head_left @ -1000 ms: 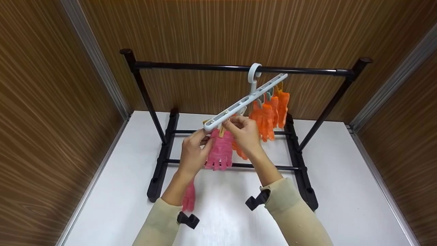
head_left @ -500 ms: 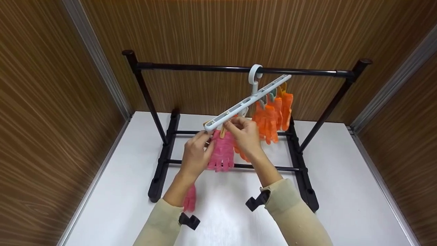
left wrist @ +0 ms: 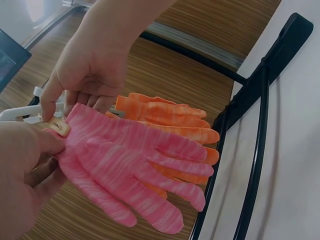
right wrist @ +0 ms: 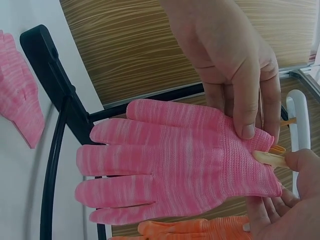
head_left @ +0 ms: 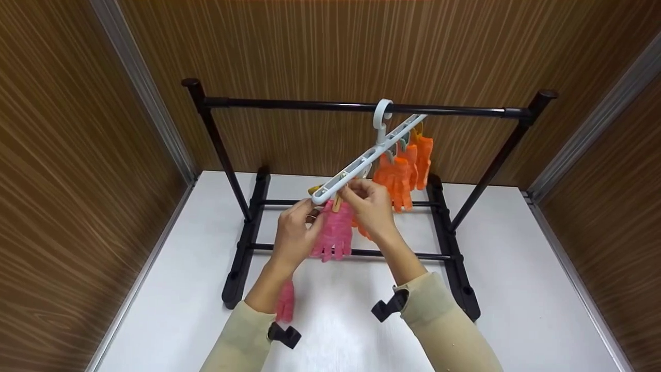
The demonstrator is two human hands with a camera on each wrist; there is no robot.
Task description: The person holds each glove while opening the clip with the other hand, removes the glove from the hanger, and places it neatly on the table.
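Note:
A pink glove point(head_left: 333, 232) hangs by its cuff under the near end of a white clip hanger point(head_left: 369, 155). The hanger is hooked on the top bar of a black rack point(head_left: 310, 106). My left hand point(head_left: 309, 211) pinches the glove's cuff from the left. My right hand point(head_left: 345, 192) pinches a beige clip point(right wrist: 270, 157) at the cuff. In the left wrist view the pink glove point(left wrist: 130, 170) covers orange gloves point(left wrist: 170, 120) behind it. More orange gloves point(head_left: 403, 170) hang from the hanger's far end.
A second pink glove point(head_left: 285, 302) lies on the white table point(head_left: 516, 289) beside my left wrist, also in the right wrist view as the pink glove point(right wrist: 17, 85). The rack's black base bars point(head_left: 449, 253) cross the table. Wood-grain walls close in on three sides.
The hanger has swung slightly, so its far end with the orange gloves has shifted a little left. Both hands stay at the pink glove's cuff and the clip.

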